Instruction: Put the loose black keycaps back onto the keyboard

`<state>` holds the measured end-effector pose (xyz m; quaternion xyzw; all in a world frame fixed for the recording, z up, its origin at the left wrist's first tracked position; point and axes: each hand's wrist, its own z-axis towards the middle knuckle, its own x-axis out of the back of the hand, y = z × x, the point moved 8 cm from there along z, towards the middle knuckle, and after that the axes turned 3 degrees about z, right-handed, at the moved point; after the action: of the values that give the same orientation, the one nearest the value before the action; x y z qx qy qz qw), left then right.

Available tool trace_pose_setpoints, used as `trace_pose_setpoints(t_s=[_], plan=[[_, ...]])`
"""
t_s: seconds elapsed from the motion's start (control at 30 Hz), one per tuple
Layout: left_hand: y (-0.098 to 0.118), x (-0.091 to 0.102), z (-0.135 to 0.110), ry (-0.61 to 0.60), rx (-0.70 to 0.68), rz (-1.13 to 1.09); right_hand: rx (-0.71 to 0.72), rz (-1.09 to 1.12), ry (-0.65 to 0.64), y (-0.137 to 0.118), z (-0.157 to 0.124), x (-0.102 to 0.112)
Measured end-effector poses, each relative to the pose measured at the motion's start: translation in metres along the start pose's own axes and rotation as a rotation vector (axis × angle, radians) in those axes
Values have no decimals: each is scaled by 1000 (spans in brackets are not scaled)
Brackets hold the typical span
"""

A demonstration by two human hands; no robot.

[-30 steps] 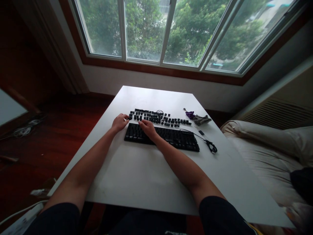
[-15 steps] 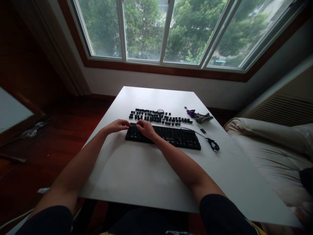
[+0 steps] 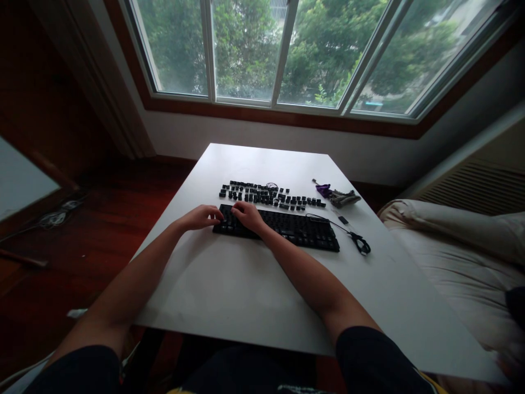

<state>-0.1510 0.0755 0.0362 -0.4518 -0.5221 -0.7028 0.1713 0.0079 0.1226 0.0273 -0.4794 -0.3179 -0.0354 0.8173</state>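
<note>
The keyboard [image 3: 293,228] lay on the white bench [image 3: 238,290], nearer than the loose keys [image 3: 264,197]. The left hand [image 3: 203,216], partly curled, was at its left end and the right hand [image 3: 248,215], fingers bent, over its left part; whether either held anything could not be told.

left arm [image 3: 129,287]: extended forward, elbow slightly bent | left hand [image 3: 200,217]: turned inward at the wrist, fingers bent | right arm [image 3: 305,282]: slanting forward and leftward | right hand [image 3: 249,215]: fingers curled, near left hand, apart | grips: unclear
</note>
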Motion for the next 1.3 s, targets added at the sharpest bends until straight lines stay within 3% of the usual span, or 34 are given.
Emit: trace_pose_setpoints(t_s=[0.13,0.27,0.37,0.5,0.7,0.93,1.1,1.3], plan=[[13,2,-3,3,-73,44,15,3,-5,-1,0,0],[13,2,-5,35,-59,19,-23,53,25,-1,0,1],[10,0,-6,52,-52,-42,-46,221,36,-8,-1,-2],[8,1,-9,63,-77,-38,-33,429,-78,-26,-4,-21],[4,7,-14,109,-101,18,73,95,-55,-36,-8,-29],[-8,1,-15,133,-53,6,125,-213,-155,-32,-12,-31],[-19,2,-16,134,-11,-50,136,-273,-181,-31,-14,-33],[-32,-4,-16,24,10,-179,143,-254,-173,-30,-17,-32]])
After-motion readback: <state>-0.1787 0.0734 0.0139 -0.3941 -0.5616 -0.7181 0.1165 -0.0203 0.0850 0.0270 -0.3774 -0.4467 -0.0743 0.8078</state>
